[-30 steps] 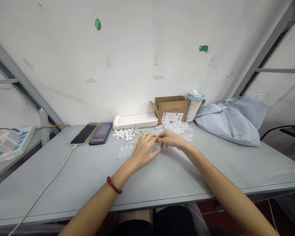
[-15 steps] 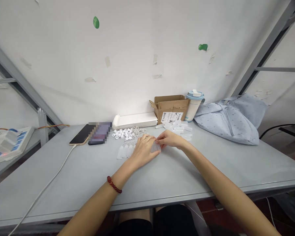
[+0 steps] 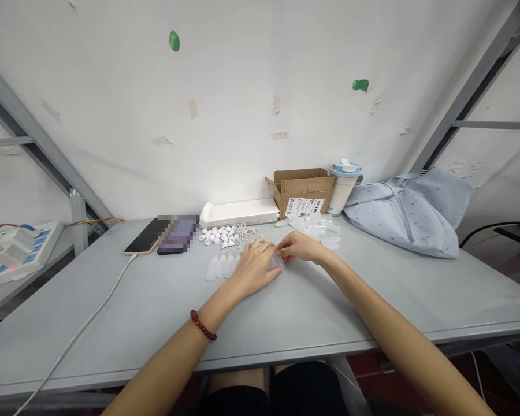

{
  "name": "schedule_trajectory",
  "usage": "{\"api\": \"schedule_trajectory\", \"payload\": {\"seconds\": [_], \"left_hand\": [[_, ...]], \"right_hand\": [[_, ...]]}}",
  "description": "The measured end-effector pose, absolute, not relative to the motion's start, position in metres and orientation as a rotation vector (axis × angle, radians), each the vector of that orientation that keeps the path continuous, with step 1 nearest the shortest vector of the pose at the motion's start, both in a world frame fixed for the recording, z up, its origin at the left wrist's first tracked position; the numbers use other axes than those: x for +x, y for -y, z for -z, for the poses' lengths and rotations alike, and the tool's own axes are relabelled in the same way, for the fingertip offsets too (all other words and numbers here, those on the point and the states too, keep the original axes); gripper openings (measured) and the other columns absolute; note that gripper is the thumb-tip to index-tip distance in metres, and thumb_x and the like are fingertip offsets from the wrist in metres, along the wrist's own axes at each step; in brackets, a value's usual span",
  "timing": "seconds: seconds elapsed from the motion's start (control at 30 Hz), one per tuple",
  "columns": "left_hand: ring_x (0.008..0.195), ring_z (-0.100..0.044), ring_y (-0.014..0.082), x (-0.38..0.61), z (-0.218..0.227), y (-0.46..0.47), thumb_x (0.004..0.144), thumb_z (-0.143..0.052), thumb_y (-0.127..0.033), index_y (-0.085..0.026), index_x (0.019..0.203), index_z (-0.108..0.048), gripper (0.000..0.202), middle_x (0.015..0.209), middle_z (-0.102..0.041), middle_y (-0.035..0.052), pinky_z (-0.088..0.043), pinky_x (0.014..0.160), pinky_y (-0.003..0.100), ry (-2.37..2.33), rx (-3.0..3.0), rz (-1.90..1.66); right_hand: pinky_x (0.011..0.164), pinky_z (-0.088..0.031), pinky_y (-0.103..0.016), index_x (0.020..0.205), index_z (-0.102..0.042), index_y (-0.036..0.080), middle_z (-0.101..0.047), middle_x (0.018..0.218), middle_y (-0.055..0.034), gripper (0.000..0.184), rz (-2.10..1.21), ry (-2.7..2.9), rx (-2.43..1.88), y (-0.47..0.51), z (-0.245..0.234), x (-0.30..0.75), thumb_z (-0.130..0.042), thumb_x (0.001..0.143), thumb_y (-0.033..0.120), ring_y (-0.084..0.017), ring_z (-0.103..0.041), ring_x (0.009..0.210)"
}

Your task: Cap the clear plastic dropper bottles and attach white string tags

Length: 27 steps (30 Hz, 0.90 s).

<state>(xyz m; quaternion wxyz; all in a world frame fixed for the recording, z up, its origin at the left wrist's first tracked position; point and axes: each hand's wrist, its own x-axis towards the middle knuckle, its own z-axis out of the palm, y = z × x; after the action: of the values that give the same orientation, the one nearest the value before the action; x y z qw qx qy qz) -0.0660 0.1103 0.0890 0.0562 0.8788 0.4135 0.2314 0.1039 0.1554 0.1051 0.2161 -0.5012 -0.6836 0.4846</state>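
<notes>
My left hand (image 3: 253, 266) and my right hand (image 3: 300, 247) meet over the middle of the grey table (image 3: 156, 312). Both close on one small clear plastic tube (image 3: 276, 260) held between them. The left fingers wrap its body, the right fingertips pinch at its far end. A row of finished clear tubes (image 3: 221, 267) lies just left of my left hand. Small white caps (image 3: 216, 236) and a tangle of thin white cords (image 3: 245, 231) lie behind it. More clear tubes (image 3: 318, 225) are heaped behind my right hand.
An open cardboard box (image 3: 302, 191) and a lidded cup (image 3: 342, 186) stand at the wall, with a white tray (image 3: 239, 212) to their left. Two phones (image 3: 162, 236) lie at left, one on a white cable (image 3: 82, 329). A blue cloth bag (image 3: 409, 214) is at right.
Both hands stay together on the tube with only small finger shifts. The view has wobbled slightly.
</notes>
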Motion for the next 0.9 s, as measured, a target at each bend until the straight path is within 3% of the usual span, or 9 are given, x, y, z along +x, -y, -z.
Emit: {"api": "schedule_trajectory", "payload": {"seconds": [0.23, 0.37, 0.5, 0.57, 0.73, 0.9], "left_hand": [[0.108, -0.045, 0.0284, -0.066, -0.091, -0.109, 0.079, -0.06, -0.035, -0.019, 0.102, -0.056, 0.029, 0.105, -0.061, 0.0067, -0.039, 0.09, 0.045, -1.244, 2.671, -0.704], [0.107, -0.047, 0.0263, -0.074, -0.092, -0.118, 0.085, -0.051, -0.035, -0.017, 0.104, -0.057, 0.027, 0.107, -0.062, 0.008, -0.041, 0.089, 0.044, -1.315, 2.61, -0.854], [0.103, -0.05, 0.0264, -0.099, -0.089, -0.139, 0.079, -0.041, -0.011, -0.015, 0.098, -0.062, 0.028, 0.103, -0.064, 0.0091, -0.043, 0.087, 0.044, -1.63, 2.529, -0.994], [0.101, -0.051, 0.0276, -0.112, -0.086, -0.148, 0.074, -0.04, -0.007, -0.015, 0.094, -0.064, 0.032, 0.099, -0.066, 0.0096, -0.044, 0.086, 0.045, -1.711, 2.519, -0.978], [0.099, -0.052, 0.0262, -0.122, -0.081, -0.155, 0.076, -0.039, -0.009, -0.019, 0.089, -0.066, 0.032, 0.101, -0.068, 0.0048, -0.045, 0.085, 0.044, -1.642, 2.544, -0.913], [0.105, -0.049, 0.0276, -0.107, -0.086, -0.149, 0.084, -0.038, -0.02, -0.02, 0.1, -0.065, 0.031, 0.111, -0.064, 0.0036, -0.04, 0.088, 0.048, -1.46, 2.599, -0.789]], "right_hand": [[0.054, -0.05, -0.023, 0.066, -0.07, 0.012, -0.062, 0.05, -0.0003, 0.006, -1.36, 1.905, -1.417, -0.152, -0.11, 0.104, -0.065, 0.066, 0.013, -0.012, -0.059, 0.052], [0.055, -0.051, -0.023, 0.066, -0.069, 0.012, -0.065, 0.056, -0.0023, 0.006, -1.354, 1.906, -1.421, -0.15, -0.114, 0.104, -0.063, 0.067, 0.013, -0.014, -0.062, 0.056], [0.054, -0.052, -0.025, 0.072, -0.066, 0.011, -0.067, 0.062, -0.0044, 0.006, -1.113, 1.773, -1.513, -0.154, -0.118, 0.11, -0.064, 0.067, 0.009, -0.016, -0.064, 0.056], [0.055, -0.052, -0.025, 0.079, -0.065, 0.01, -0.067, 0.065, -0.006, 0.012, -0.971, 1.72, -1.57, -0.159, -0.119, 0.114, -0.061, 0.068, 0.006, -0.016, -0.064, 0.057], [0.063, -0.05, -0.029, 0.087, -0.065, 0.009, -0.068, 0.081, -0.0114, 0.02, -0.675, 1.727, -1.646, -0.172, -0.116, 0.129, -0.055, 0.07, 0.004, -0.018, -0.063, 0.065], [0.077, -0.046, -0.032, 0.093, -0.067, 0.011, -0.068, 0.09, -0.0117, 0.026, -0.529, 1.854, -1.597, -0.176, -0.109, 0.13, -0.051, 0.073, 0.004, -0.022, -0.061, 0.087]]}}
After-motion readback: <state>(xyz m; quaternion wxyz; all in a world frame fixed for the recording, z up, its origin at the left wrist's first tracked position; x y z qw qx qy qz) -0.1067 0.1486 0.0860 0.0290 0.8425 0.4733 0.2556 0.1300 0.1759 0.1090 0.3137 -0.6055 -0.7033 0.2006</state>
